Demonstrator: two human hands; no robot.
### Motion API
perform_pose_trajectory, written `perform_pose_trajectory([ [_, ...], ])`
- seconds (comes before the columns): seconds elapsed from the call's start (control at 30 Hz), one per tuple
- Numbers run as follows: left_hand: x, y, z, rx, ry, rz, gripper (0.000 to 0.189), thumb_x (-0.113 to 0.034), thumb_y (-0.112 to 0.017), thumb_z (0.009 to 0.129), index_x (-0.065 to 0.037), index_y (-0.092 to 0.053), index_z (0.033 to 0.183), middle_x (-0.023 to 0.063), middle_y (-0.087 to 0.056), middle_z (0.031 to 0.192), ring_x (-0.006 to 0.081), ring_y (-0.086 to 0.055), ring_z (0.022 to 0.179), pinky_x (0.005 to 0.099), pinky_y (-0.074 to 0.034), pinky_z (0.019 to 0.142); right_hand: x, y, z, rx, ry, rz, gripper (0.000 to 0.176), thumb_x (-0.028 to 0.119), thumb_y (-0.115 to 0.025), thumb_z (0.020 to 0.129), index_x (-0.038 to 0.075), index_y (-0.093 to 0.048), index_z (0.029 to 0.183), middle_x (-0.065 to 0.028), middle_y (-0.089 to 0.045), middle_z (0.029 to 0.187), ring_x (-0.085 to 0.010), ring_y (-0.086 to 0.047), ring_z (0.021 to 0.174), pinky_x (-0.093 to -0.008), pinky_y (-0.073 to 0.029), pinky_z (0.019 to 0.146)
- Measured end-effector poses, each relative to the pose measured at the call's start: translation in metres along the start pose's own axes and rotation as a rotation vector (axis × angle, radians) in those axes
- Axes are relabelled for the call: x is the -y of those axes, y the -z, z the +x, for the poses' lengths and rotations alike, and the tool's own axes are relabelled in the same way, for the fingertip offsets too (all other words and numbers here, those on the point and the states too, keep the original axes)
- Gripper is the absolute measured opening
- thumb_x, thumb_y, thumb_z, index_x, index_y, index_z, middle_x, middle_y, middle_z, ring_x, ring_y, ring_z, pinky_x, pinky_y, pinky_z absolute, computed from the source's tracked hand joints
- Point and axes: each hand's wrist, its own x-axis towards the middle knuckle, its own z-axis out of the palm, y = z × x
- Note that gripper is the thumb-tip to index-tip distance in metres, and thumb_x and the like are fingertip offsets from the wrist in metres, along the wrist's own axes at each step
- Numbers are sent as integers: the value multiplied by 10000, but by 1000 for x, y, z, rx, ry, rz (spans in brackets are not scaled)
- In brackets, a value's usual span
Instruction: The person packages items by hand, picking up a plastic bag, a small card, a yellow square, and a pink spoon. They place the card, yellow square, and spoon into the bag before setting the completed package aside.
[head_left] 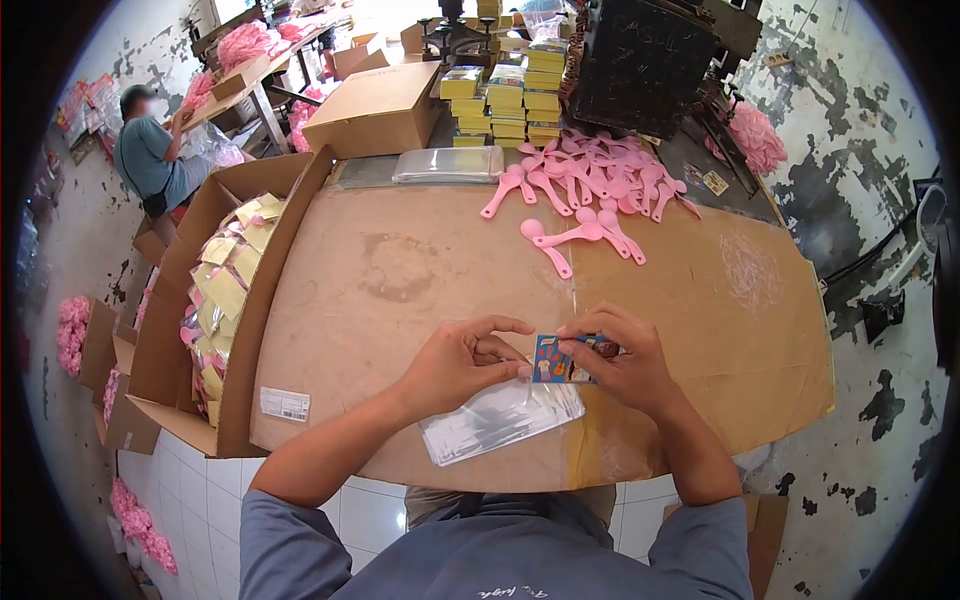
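Note:
Between the fingers and thumb of my right hand [625,365] is a small blue printed card [552,362] with colourful pictures. My left hand [475,355] is just left of the card, its index finger stretched out over the top and the others curled. Its thumb meets the fingers at the upper edge of a clear plastic bag [485,425], by the card's lower left corner. Several such flat bags appear to lie stacked on the cardboard-covered table in front of me. Farther back is a pile of pink spoons [600,175], a few lying nearer me.
A long carton [262,330] of bagged yellow-and-pink packets borders the table's left side. Behind are stacks of yellow-edged cards [505,100], a plastic-wrapped pack [448,164], a closed box [375,105] and a dark machine [640,65]. Another person [155,150] sits at far left.

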Motion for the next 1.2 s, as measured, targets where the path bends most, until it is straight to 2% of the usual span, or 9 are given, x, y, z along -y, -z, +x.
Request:
perform_pose_trajectory([
  [0.17,-3,-1,-1,-30,-6,24,480,-13,-760,931,22,-576,1374,120,-788,973,111,-728,919,266,-563,858,-9,4,-3,-131,19,-6,140,45,-793,891,31,-748,1024,-66,-723,938,-103,-679,741,-247,-554,607],
  [0.37,1,-1,-1,-10,-58,72,530,-13,-761,930,13,-554,1417,124,-789,986,112,-730,931,274,-566,864,-8,-1,-1,-66,156,-34,160,46,-798,890,42,-752,1044,-67,-719,933,-103,-692,755,-251,-558,582],
  [0.57,-2,-1,-2,-15,-47,57,545,-25,-766,930,7,-551,1430,117,-791,992,111,-730,936,268,-567,864,-8,0,-2,-98,174,-24,165,38,-791,893,46,-755,1054,-73,-716,931,-112,-700,754,-244,-553,566],
  [0.77,-3,-2,-2,-30,-67,56,554,-23,-768,927,-10,-552,1436,118,-793,1003,119,-738,934,266,-574,848,-5,2,-2,100,152,1,152,35,-776,899,48,-754,1049,-67,-708,919,-147,-705,764,-286,-555,610],
  [0.87,-5,-3,-3,-32,-135,188,567,-19,-772,920,-24,-552,1443,117,-794,1005,131,-746,946,285,-588,854,-5,0,-1,215,171,-41,137,46,-760,915,50,-754,1052,-64,-711,925,-158,-696,752,-317,-546,621],
  [0.97,-1,-5,-4,-12,-239,325,572,-17,-771,919,-32,-551,1447,121,-793,1015,141,-750,957,306,-599,870,-11,-9,-1,238,200,-74,146,90,-774,914,54,-754,1054,-49,-712,930,-131,-672,745,-294,-516,608],
  [1.07,-3,-5,-4,-58,-212,273,546,-13,-762,924,-30,-563,1432,130,-790,1027,148,-754,954,318,-601,894,3,-4,0,84,-62,76,168,119,-794,899,49,-749,1044,-32,-696,895,-113,-637,735,-272,-490,614],
  [1.17,-1,-3,-3,-147,-192,180,526,-14,-758,927,-32,-573,1419,137,-788,1030,166,-758,967,319,-605,891,-19,18,-2,236,-314,120,177,141,-796,897,47,-742,1037,-28,-681,860,-101,-611,733,-266,-477,630],
  [1.2,0,-3,-2,-135,-213,219,524,-14,-754,932,-31,-568,1422,137,-787,1029,170,-757,976,321,-606,890,-21,17,-3,245,-267,106,164,133,-787,903,43,-740,1032,-25,-682,854,-95,-603,721,-266,-478,628],
])
